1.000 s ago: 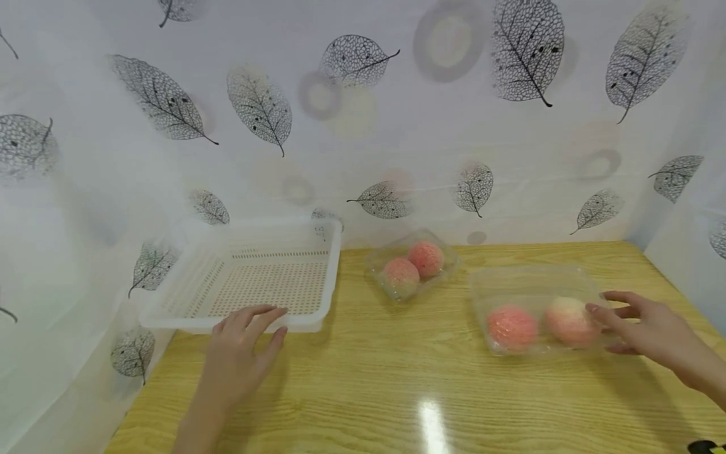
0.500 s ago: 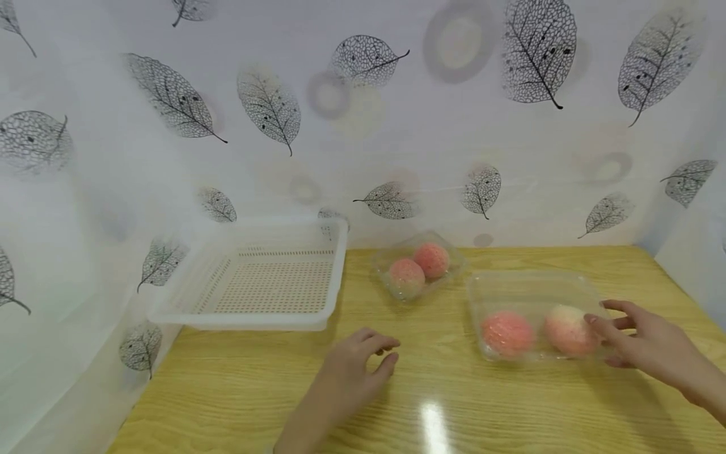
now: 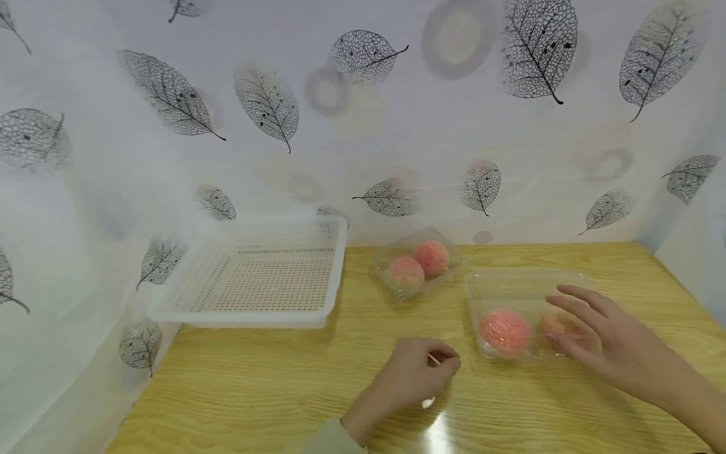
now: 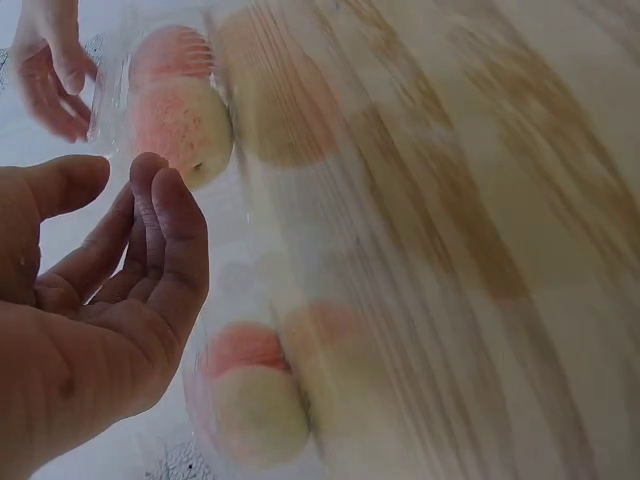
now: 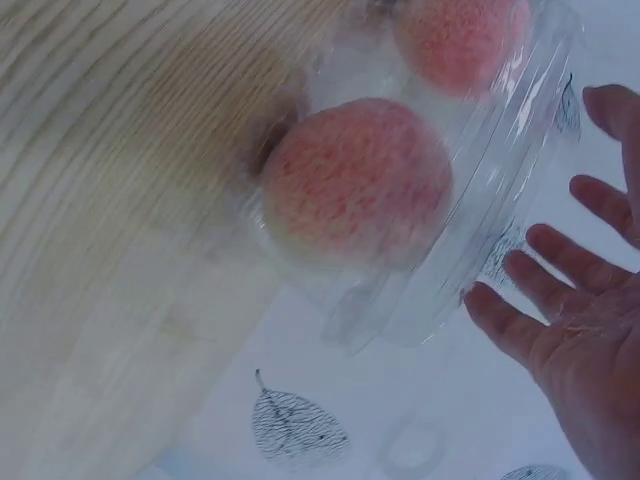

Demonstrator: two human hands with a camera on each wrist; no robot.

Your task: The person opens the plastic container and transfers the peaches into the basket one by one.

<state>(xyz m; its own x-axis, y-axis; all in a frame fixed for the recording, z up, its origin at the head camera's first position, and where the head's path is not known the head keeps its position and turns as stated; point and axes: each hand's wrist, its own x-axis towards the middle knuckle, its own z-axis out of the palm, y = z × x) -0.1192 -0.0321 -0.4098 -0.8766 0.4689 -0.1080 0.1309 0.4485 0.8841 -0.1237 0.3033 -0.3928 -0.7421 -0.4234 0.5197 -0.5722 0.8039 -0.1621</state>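
Note:
A clear plastic box stands at the table's right, holding two pink and cream peaches, one in plain sight and the other partly behind fingers. My right hand hovers at the box's right end, fingers spread. In the right wrist view those fingertips lie just off the box's ridged rim. My left hand is left of this box, over the table, fingers loosely bent with nothing between thumb and fingertips. In the left wrist view its fingers overlap the clear packaging.
A smaller clear box with two peaches sits at the back middle. On the left is a white perforated basket. Behind the wooden table hangs a white curtain with a leaf print.
My left hand has left the basket's front rim and moved right, towards the larger box. My right hand has shifted left over the box's right end, its fingers spreading.

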